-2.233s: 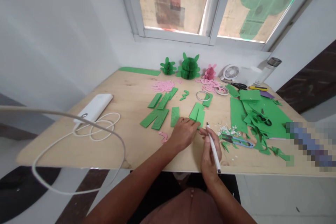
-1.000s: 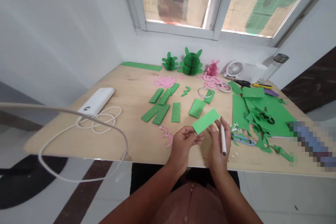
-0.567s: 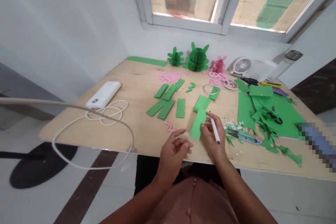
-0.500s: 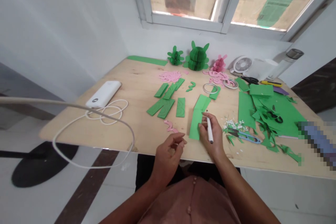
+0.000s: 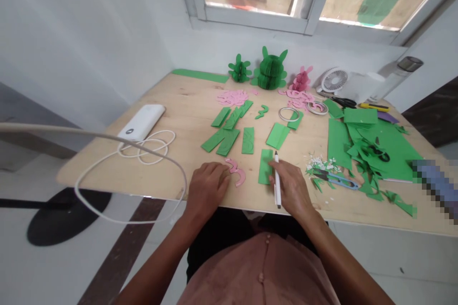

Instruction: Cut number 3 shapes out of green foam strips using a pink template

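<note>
My right hand (image 5: 293,186) holds a white marker pen (image 5: 277,181), its dark tip pointing away from me. The same hand rests at the right edge of a small green paper rectangle (image 5: 265,167). Palm down on the table lies my left hand (image 5: 208,183), its fingers low and slightly bent, with the fingertips hidden in part. Right beside those fingers is a wavy pink paper cutout (image 5: 236,174), lying flat. Farther off, a creased green paper piece (image 5: 277,136) lies apart from the rectangle.
Several green strips with drawn curves (image 5: 228,142) lie ahead, near a pink cutout pile (image 5: 232,97). To the right are blue-handled snips (image 5: 338,179), scraps and green sheets (image 5: 339,143). A power bank (image 5: 142,121) with a looped cable (image 5: 171,164) occupies the left.
My left hand has moved left and down to the table beside the pink cutout. The two green pieces near my right hand have separated. The pen has turned more upright in view.
</note>
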Demonstrator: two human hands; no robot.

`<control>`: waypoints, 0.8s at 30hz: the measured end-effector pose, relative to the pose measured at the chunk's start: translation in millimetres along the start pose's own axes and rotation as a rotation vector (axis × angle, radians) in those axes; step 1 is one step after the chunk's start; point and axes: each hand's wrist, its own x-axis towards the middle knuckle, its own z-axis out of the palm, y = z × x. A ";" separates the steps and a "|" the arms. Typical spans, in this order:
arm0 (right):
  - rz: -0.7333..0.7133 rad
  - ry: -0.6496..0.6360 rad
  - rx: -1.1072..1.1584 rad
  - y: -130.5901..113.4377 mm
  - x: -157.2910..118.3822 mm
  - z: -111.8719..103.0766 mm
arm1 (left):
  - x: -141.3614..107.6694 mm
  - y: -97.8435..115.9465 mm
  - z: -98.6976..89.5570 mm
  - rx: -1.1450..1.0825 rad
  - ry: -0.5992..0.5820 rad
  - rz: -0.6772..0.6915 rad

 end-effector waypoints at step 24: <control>-0.030 -0.053 -0.003 -9.3 -9.3 -2.2 | 18.1 -1.6 3.1 0.046 -0.196 -0.012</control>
